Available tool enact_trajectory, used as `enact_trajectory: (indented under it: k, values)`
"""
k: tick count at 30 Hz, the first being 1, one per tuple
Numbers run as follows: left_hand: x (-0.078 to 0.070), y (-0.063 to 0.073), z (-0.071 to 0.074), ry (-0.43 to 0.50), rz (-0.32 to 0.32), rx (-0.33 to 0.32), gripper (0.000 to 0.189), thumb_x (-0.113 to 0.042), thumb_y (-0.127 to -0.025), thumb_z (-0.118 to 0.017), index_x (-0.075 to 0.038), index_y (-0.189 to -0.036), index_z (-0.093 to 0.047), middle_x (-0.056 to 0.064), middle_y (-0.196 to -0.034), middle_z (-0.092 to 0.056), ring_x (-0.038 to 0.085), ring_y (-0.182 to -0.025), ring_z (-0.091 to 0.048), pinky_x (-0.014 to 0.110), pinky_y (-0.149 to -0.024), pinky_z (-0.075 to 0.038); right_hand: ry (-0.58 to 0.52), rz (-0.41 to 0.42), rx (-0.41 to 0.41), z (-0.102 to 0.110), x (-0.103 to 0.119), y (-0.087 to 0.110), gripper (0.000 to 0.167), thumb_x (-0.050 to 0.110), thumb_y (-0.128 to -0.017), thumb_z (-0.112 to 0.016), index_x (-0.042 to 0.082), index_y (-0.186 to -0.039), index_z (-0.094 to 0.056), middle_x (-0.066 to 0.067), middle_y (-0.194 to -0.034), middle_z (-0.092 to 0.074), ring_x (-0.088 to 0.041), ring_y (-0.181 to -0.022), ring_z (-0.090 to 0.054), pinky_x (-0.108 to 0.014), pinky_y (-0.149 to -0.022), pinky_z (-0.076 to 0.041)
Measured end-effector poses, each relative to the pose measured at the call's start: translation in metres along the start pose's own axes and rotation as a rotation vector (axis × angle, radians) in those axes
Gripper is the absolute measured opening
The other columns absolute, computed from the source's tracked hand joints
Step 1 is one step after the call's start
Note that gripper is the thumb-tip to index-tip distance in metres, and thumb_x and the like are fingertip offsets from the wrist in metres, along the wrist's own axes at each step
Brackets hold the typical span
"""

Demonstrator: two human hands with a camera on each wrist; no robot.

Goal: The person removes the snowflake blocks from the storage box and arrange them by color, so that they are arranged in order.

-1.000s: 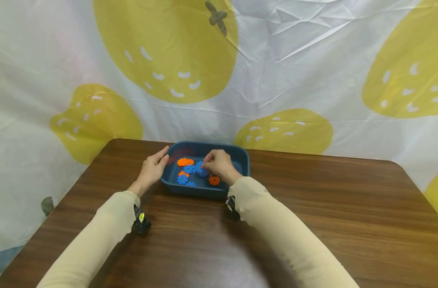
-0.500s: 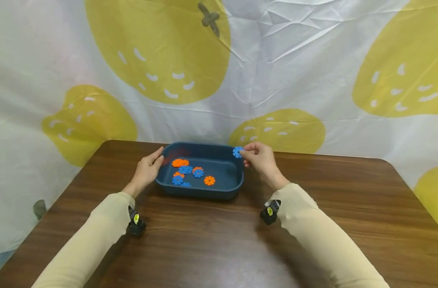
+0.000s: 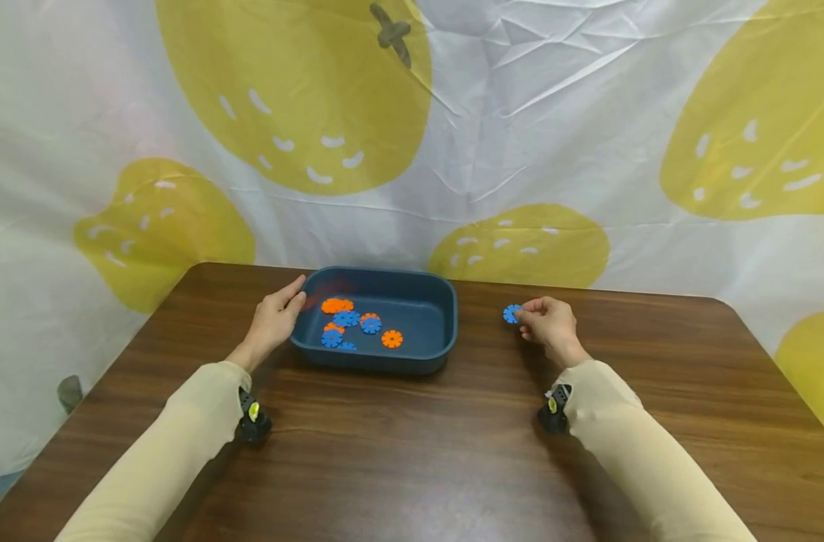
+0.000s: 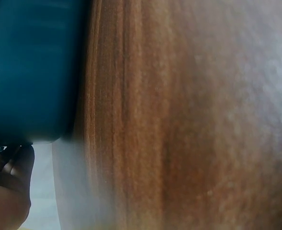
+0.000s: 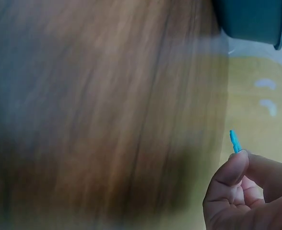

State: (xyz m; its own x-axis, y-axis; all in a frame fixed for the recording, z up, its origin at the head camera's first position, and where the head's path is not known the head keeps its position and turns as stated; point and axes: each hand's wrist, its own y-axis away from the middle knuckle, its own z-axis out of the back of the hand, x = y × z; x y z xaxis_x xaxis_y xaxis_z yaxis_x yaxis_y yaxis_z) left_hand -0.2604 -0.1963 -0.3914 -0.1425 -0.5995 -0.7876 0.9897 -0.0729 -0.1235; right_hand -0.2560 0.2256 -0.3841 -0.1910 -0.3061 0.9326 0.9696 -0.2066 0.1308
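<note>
My right hand pinches a blue notched plastic disc between thumb and fingertips, over the table to the right of the bin. Edge-on, the same disc pokes up from the fingertips in the right wrist view. My left hand rests its fairly straight fingers and thumb against the left end of a dark blue rectangular bin. In the left wrist view its fingers touch the bin's outer wall. Inside lie several blue discs and orange discs, mostly toward the left, some overlapping.
The brown wooden table carries the bin near its back edge. Close behind hangs a pale cloth printed with large yellow fruit. A small black device is strapped to each wrist.
My right hand has lifted the blue disc out of the bin, over its right rim, and carried it right, lower over the table. My left hand has stayed at the bin's left end.
</note>
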Motion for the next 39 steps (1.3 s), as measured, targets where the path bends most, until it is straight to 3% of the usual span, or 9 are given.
enact_trajectory:
  k: [10,18,29,33,39]
  values:
    - [0.000,-0.001,0.000,-0.002,-0.019,0.004,0.047,-0.023,-0.103,-0.036,-0.008,-0.148,-0.030,0.015,-0.149,-0.033,0.035,-0.135,-0.034,0.050,-0.108,-0.030,0.086,-0.012,-0.045,0.019,-0.010,0.000,0.023,0.005,-0.089,-0.061,-0.010,-0.106,-0.056,0.005,-0.071,-0.056,-0.001,-0.055,-0.056,-0.018,-0.054,-0.053]
    - [0.000,-0.001,0.000,0.003,-0.011,-0.001,0.047,-0.022,-0.103,-0.037,-0.007,-0.147,-0.031,0.014,-0.149,-0.033,0.035,-0.135,-0.034,0.050,-0.108,-0.031,0.147,-0.003,-0.059,0.028,-0.014,0.000,0.023,0.003,-0.088,-0.060,-0.013,-0.104,-0.057,0.004,-0.068,-0.059,0.000,-0.052,-0.055,-0.018,-0.051,-0.052]
    - [-0.002,-0.001,0.002,0.022,-0.014,-0.001,0.047,-0.021,-0.103,-0.037,-0.007,-0.147,-0.030,0.014,-0.150,-0.033,0.034,-0.135,-0.034,0.050,-0.109,-0.030,0.423,0.046,-0.078,0.030,-0.012,-0.003,0.022,0.011,-0.086,-0.063,-0.010,-0.094,-0.065,0.006,-0.057,-0.053,-0.003,-0.048,-0.049,-0.019,-0.047,-0.045]
    - [-0.003,-0.001,0.002,0.016,-0.013,0.001,0.047,-0.022,-0.103,-0.036,-0.009,-0.148,-0.029,0.013,-0.150,-0.032,0.034,-0.135,-0.034,0.050,-0.109,-0.031,0.433,0.065,-0.084,0.030,-0.011,-0.004,0.022,0.010,-0.085,-0.063,-0.010,-0.093,-0.064,0.007,-0.054,-0.052,-0.003,-0.046,-0.048,-0.018,-0.046,-0.044]
    - [0.000,-0.001,0.001,0.013,0.003,0.012,0.047,-0.022,-0.103,-0.036,-0.010,-0.148,-0.028,0.013,-0.150,-0.032,0.033,-0.134,-0.037,0.050,-0.107,-0.033,0.376,0.027,-0.069,0.030,-0.014,-0.002,0.026,0.011,-0.087,-0.063,-0.011,-0.102,-0.060,0.000,-0.068,-0.056,-0.004,-0.051,-0.050,-0.018,-0.048,-0.047]
